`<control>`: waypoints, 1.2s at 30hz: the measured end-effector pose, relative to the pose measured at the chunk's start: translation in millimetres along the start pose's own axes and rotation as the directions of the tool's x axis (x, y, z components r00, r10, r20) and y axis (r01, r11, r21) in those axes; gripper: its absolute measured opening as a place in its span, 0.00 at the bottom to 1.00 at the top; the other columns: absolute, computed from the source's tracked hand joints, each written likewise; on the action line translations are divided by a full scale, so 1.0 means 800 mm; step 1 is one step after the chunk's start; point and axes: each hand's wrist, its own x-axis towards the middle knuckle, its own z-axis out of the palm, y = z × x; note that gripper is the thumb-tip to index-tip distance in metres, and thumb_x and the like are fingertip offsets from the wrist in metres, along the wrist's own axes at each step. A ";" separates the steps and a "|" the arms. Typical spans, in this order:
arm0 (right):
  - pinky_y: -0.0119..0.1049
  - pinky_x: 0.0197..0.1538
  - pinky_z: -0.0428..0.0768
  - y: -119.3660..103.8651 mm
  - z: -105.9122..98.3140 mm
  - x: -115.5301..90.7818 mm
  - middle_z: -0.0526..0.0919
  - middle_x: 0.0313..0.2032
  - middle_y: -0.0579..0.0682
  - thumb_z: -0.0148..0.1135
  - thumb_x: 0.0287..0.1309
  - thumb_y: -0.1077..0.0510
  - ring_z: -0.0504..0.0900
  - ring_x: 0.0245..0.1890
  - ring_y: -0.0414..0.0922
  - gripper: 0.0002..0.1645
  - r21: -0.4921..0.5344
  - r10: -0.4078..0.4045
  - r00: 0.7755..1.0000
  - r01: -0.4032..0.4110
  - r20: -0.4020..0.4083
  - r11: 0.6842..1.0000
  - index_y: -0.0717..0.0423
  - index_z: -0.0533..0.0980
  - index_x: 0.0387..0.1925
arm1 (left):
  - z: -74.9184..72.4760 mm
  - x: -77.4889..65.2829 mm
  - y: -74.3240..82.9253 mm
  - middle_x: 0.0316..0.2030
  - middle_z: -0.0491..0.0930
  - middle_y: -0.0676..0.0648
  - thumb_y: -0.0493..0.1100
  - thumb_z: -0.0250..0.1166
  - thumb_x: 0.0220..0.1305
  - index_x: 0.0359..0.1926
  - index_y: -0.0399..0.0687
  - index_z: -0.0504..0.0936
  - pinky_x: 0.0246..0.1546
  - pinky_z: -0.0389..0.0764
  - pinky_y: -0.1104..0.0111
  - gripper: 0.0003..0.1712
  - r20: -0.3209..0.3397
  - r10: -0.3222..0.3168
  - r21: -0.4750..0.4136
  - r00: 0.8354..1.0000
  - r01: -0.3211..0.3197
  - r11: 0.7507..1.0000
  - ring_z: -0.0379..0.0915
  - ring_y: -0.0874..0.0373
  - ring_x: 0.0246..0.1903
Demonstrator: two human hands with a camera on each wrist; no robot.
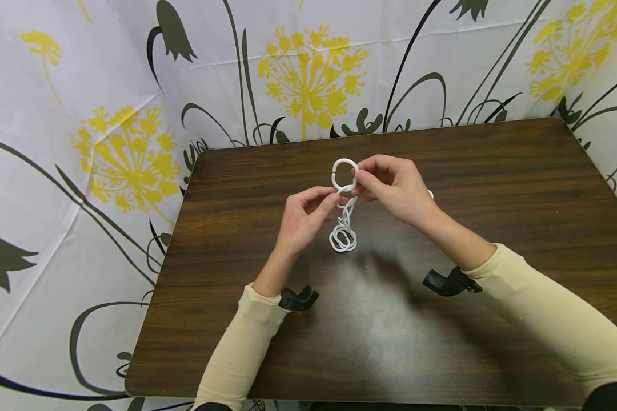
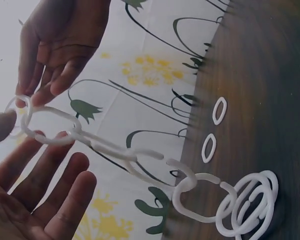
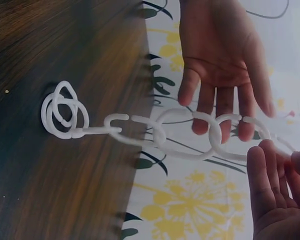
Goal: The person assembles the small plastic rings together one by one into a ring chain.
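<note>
A chain of white plastic rings (image 1: 345,160), each with a small gap, hangs between the two hands over the table. The right hand (image 1: 398,191) pinches the topmost ring at its right side between thumb and fingers. Just below and to the left, the left hand (image 1: 300,220) pinches the linked ring under it with thumb and index finger; its other fingers are spread in the left wrist view. Further links run down to a small heap of chain (image 3: 46,117) on the tabletop. Fingertips partly hide the held rings.
Two loose white rings, a farther one (image 2: 214,114) and a nearer one (image 2: 204,150), lie on the dark wooden table (image 1: 226,319); the right hand mostly covers them in the head view. A flower-patterned curtain (image 1: 211,85) borders the table's back and left side.
</note>
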 end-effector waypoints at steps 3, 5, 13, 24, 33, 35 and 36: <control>0.42 0.33 0.85 0.002 -0.001 0.000 0.83 0.31 0.58 0.59 0.63 0.64 0.84 0.30 0.49 0.08 0.004 0.010 1.000 -0.010 0.014 1.000 0.67 0.78 0.40 | 0.002 0.001 0.001 0.38 0.82 0.30 0.34 0.60 0.66 0.47 0.26 0.79 0.36 0.84 0.50 0.14 -0.020 0.017 -0.023 1.000 -0.018 1.000 0.82 0.50 0.37; 0.42 0.33 0.85 0.004 -0.002 0.001 0.83 0.31 0.58 0.59 0.63 0.64 0.84 0.31 0.50 0.09 0.000 0.011 1.000 -0.011 0.021 1.000 0.68 0.78 0.39 | 0.004 0.003 0.002 0.38 0.82 0.30 0.34 0.60 0.66 0.47 0.26 0.79 0.35 0.82 0.47 0.13 -0.039 0.028 -0.031 0.999 -0.029 0.999 0.82 0.49 0.36; 0.44 0.35 0.85 0.006 -0.010 0.000 0.83 0.31 0.59 0.61 0.62 0.61 0.84 0.32 0.54 0.11 -0.029 0.033 0.998 -0.031 0.061 0.999 0.66 0.79 0.41 | 0.005 0.014 -0.025 0.38 0.82 0.29 0.33 0.60 0.65 0.45 0.28 0.81 0.29 0.85 0.62 0.12 -0.067 0.053 -0.084 0.996 -0.059 0.995 0.81 0.39 0.34; 0.31 0.30 0.83 0.049 -0.064 0.017 0.85 0.34 0.57 0.61 0.63 0.58 0.84 0.27 0.44 0.11 -0.317 0.103 0.994 -0.105 -0.022 0.943 0.60 0.81 0.42 | 0.004 0.013 -0.036 0.35 0.85 0.38 0.37 0.63 0.64 0.42 0.31 0.83 0.28 0.85 0.62 0.11 -0.091 0.080 -0.084 0.993 -0.087 0.993 0.83 0.50 0.32; 0.47 0.36 0.75 0.130 -0.127 0.006 0.83 0.39 0.55 0.58 0.61 0.59 0.79 0.37 0.50 0.13 -0.795 0.271 0.962 -0.154 0.014 0.587 0.56 0.82 0.46 | 0.002 0.012 -0.036 0.35 0.84 0.33 0.36 0.64 0.63 0.43 0.31 0.82 0.28 0.85 0.64 0.11 -0.080 0.067 -0.102 0.995 -0.075 0.992 0.82 0.43 0.32; 0.50 0.38 0.76 0.144 -0.136 -0.001 0.82 0.41 0.55 0.58 0.60 0.60 0.79 0.38 0.51 0.14 -0.834 0.279 0.959 -0.111 0.053 0.541 0.56 0.82 0.47 | 0.001 0.011 -0.036 0.35 0.83 0.31 0.36 0.64 0.63 0.43 0.30 0.82 0.28 0.85 0.61 0.11 -0.079 0.061 -0.107 0.995 -0.069 0.992 0.83 0.44 0.31; 0.51 0.39 0.76 0.151 -0.140 -0.004 0.82 0.41 0.54 0.59 0.60 0.61 0.79 0.39 0.51 0.14 -0.847 0.280 0.958 -0.091 0.070 0.524 0.56 0.82 0.47 | 0.001 0.011 -0.036 0.35 0.83 0.30 0.36 0.64 0.63 0.43 0.30 0.82 0.28 0.85 0.60 0.11 -0.076 0.059 -0.103 0.995 -0.067 0.992 0.83 0.46 0.31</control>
